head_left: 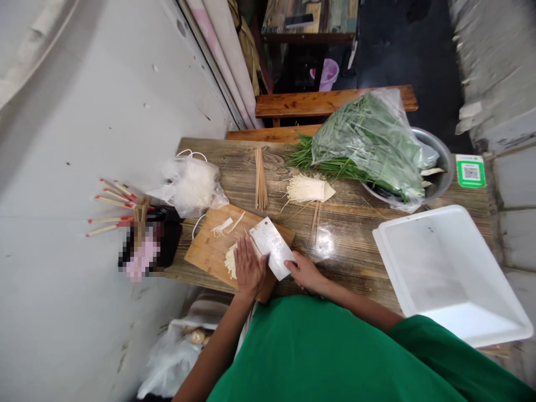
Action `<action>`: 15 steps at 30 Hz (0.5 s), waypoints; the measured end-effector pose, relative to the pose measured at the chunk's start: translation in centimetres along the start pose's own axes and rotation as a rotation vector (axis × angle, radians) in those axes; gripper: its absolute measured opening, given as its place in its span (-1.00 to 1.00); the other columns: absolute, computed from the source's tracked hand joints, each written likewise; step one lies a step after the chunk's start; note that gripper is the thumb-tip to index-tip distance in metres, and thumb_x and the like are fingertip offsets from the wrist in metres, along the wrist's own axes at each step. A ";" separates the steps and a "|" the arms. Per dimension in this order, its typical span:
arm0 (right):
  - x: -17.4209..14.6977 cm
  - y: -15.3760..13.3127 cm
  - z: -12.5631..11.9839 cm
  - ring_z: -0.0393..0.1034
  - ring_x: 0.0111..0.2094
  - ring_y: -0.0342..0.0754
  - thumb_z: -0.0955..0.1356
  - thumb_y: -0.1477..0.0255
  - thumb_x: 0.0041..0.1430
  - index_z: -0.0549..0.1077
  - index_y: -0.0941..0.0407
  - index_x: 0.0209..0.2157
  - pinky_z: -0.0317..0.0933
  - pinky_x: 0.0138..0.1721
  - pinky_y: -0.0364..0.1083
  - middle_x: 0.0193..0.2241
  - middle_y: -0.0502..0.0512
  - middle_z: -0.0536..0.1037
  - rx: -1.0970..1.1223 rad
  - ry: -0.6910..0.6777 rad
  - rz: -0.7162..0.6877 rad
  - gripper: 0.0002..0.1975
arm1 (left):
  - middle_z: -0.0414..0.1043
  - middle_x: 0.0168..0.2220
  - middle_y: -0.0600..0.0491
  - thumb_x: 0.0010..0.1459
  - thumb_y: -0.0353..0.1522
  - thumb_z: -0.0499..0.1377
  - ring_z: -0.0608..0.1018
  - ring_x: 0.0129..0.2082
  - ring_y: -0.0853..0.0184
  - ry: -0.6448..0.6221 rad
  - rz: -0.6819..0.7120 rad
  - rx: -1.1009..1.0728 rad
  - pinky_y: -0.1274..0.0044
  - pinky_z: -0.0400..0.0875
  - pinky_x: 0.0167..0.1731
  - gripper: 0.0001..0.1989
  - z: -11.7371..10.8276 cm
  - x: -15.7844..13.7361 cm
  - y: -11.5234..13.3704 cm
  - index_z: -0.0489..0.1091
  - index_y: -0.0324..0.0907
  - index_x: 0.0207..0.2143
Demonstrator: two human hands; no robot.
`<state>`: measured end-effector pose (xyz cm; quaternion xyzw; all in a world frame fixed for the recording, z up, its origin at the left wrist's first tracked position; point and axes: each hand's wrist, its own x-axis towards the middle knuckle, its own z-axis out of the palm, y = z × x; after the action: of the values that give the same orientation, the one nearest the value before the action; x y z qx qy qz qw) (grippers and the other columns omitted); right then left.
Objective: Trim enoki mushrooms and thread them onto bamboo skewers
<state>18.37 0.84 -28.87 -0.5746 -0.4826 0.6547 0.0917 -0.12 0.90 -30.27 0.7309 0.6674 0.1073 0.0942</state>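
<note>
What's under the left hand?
Cutting board, with pale pieces, apparently mushroom, showing beside the left hand. Whatever lies directly beneath its palm is covered.

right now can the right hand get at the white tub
Probably not freely: the right hand holds the cleaver, though nothing seems to stand between that hand and the white tub.
</note>
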 end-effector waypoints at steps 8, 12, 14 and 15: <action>-0.2 0.1 -0.2 0.15 -0.77 -0.25 0.17 0.39 0.23 0.17 0.14 -0.36 -0.03 -0.74 -0.25 -0.67 -0.14 0.26 -0.031 0.003 -0.001 -0.88 | -0.14 0.25 -0.31 0.22 -0.18 -0.13 -0.13 0.26 0.10 0.012 -0.025 -0.058 0.15 -0.16 0.17 -0.34 0.3 0.0 0.0 -0.24 -0.40 0.24; -0.3 0.1 -0.3 0.16 -0.76 -0.23 0.16 0.38 0.23 0.20 0.14 -0.32 0.00 -0.72 -0.24 -0.67 -0.12 0.28 -0.043 -0.009 0.007 -0.88 | -0.16 0.26 -0.32 0.22 -0.18 -0.13 -0.12 0.26 0.09 0.017 -0.016 -0.052 0.14 -0.14 0.17 -0.33 0.3 0.0 -0.1 -0.26 -0.40 0.24; -0.3 0.1 -0.3 0.16 -0.75 -0.23 0.17 0.37 0.24 0.21 0.15 -0.31 0.01 -0.70 -0.24 -0.67 -0.12 0.28 -0.052 -0.010 0.014 -0.87 | -0.17 0.26 -0.32 0.22 -0.19 -0.13 -0.13 0.26 0.09 0.017 -0.010 -0.045 0.14 -0.13 0.17 -0.33 0.4 0.0 -0.1 -0.27 -0.40 0.24; -0.4 0.1 -0.3 0.16 -0.75 -0.22 0.17 0.37 0.24 0.22 0.15 -0.31 0.01 -0.69 -0.23 -0.67 -0.12 0.29 -0.058 -0.010 0.017 -0.87 | -0.17 0.26 -0.33 0.22 -0.19 -0.13 -0.13 0.26 0.10 0.017 -0.007 -0.041 0.14 -0.13 0.17 -0.33 0.4 0.0 -0.1 -0.27 -0.40 0.24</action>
<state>18.75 0.67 -28.67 -0.5779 -0.4968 0.6440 0.0671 -0.13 0.89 -30.66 0.7257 0.6682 0.1266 0.1039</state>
